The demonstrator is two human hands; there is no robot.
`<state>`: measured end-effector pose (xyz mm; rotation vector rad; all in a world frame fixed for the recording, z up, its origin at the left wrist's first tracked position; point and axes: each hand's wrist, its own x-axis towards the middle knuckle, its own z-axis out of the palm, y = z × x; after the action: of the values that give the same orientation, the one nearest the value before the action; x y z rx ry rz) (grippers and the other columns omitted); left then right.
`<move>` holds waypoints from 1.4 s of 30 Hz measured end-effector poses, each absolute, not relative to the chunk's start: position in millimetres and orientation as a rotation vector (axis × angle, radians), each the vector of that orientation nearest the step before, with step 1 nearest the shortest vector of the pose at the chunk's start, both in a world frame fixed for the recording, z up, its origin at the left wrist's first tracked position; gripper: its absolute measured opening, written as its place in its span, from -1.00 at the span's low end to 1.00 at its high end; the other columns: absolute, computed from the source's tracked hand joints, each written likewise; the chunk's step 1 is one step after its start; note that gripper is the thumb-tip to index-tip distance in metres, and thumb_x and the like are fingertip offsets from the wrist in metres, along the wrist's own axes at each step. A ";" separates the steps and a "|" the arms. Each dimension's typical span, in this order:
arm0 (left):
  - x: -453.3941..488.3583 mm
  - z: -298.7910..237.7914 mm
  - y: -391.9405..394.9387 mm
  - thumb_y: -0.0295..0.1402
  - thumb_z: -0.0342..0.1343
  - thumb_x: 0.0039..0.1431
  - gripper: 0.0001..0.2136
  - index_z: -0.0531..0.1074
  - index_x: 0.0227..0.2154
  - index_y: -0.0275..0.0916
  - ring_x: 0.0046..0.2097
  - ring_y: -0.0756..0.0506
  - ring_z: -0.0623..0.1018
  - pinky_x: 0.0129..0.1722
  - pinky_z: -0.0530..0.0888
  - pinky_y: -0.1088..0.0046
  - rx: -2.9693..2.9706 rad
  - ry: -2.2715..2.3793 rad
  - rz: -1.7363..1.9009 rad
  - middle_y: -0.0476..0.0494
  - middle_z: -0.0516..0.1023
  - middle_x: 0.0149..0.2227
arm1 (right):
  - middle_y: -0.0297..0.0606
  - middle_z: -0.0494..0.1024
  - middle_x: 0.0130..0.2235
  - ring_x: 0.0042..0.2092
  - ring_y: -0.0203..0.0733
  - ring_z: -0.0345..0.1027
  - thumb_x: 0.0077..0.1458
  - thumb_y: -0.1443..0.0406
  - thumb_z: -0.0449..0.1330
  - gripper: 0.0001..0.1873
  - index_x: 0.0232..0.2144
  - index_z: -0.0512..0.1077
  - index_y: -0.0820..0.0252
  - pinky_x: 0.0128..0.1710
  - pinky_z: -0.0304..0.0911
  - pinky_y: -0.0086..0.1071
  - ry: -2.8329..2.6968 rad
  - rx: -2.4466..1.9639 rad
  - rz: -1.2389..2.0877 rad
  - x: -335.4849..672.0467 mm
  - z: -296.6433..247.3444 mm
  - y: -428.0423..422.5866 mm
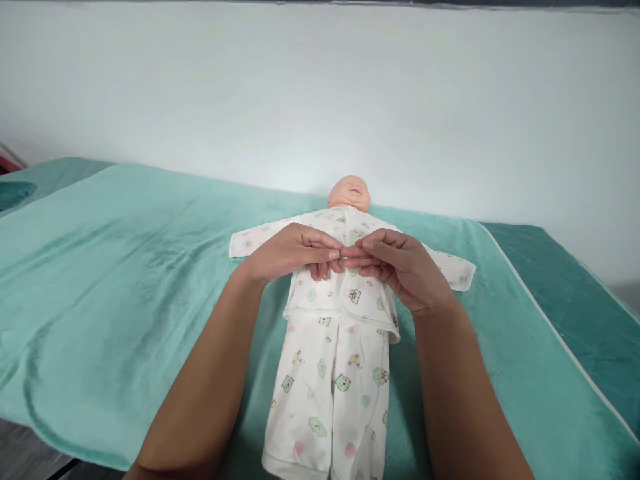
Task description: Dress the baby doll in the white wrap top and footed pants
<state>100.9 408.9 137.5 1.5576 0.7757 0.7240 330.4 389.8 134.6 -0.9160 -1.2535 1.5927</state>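
Both left hand [287, 252] and right hand [406, 268] are pinching the shirt [345, 297] of the doll [349, 192], fingers [324, 255] closed on it.

Head-worn view, forward and down, close above the doll [333, 320] on a teal blanket [125, 280].

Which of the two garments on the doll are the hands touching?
The top, at its chest: both the left hand and the right hand pinch it there. The trousers below lie untouched.
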 end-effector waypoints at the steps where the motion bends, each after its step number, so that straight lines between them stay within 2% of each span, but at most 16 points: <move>1: 101.0 136.9 409.0 -0.26 0.26 0.22 -0.81 0.65 -0.24 -0.27 -0.42 0.00 0.58 -0.39 0.56 0.49 1.554 0.774 0.725 -0.17 0.67 -0.35 | -0.23 0.73 -0.26 -0.25 -0.19 0.65 0.11 0.17 0.40 -0.83 -0.37 0.59 0.13 -0.27 0.55 -0.45 -1.252 -0.916 1.593 330.4 134.6 389.8; 7: 101.2 131.3 412.6 -0.27 0.30 0.17 -0.81 0.63 -0.22 -0.27 -0.37 -0.03 0.61 -0.37 0.56 0.46 1.486 0.744 0.855 -0.19 0.67 -0.32 | -0.22 0.73 -0.22 -0.18 -0.13 0.65 0.11 0.17 0.40 -0.84 -0.36 0.58 0.13 -0.20 0.57 -0.39 -1.228 -0.918 1.588 330.3 135.4 388.9; 14: 99.4 131.2 416.2 -0.32 0.34 0.11 -0.85 0.57 -0.32 -0.27 -0.37 0.02 0.58 -0.30 0.57 0.47 1.298 0.733 1.093 -0.08 0.60 -0.35 | -0.19 0.72 -0.12 -0.08 -0.14 0.64 0.17 0.21 0.36 -0.86 -0.39 0.55 0.13 -0.19 0.54 -0.48 -1.190 -0.887 1.565 329.8 135.0 389.0; 25: 101.4 128.7 416.4 -0.24 0.35 0.13 -0.81 0.64 -0.27 -0.25 -0.27 -0.06 0.64 -0.17 0.61 0.37 1.442 0.795 0.869 -0.15 0.67 -0.33 | -0.22 0.71 -0.11 -0.06 -0.15 0.63 0.16 0.20 0.36 -0.87 -0.36 0.54 0.12 -0.15 0.55 -0.44 -1.195 -0.873 1.535 328.0 134.0 389.5; 32: 102.7 133.0 413.3 -0.21 0.36 0.10 -0.80 0.68 -0.31 -0.23 -0.31 -0.08 0.63 -0.23 0.62 0.37 1.496 0.844 0.834 -0.17 0.69 -0.33 | -0.25 0.70 -0.08 -0.02 -0.13 0.61 0.15 0.16 0.37 -0.85 -0.35 0.55 0.10 -0.09 0.56 -0.37 -1.238 -0.860 1.501 326.0 136.0 386.5; 38: 104.3 135.4 410.6 -0.30 0.27 0.15 -0.86 0.67 -0.34 -0.25 -0.31 -0.08 0.63 -0.26 0.62 0.40 1.533 0.862 0.832 -0.19 0.69 -0.32 | -0.26 0.70 -0.11 -0.02 -0.09 0.59 0.10 0.11 0.40 -0.80 -0.36 0.56 0.06 -0.05 0.54 -0.25 -1.324 -0.924 1.427 322.6 139.2 381.9; 42: 107.5 136.3 409.0 -0.41 0.21 0.11 -0.90 0.62 -0.42 -0.27 -0.39 -0.04 0.60 -0.35 0.58 0.44 1.535 0.909 0.860 -0.15 0.64 -0.43 | -0.27 0.70 -0.13 -0.02 -0.09 0.57 0.12 0.10 0.39 -0.81 -0.34 0.58 0.06 -0.01 0.49 -0.19 -1.452 -0.945 1.340 319.3 142.0 378.9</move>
<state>107.5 409.0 136.3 1.5350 0.9092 0.8598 319.3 378.9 142.0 -0.9445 -1.4520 1.3404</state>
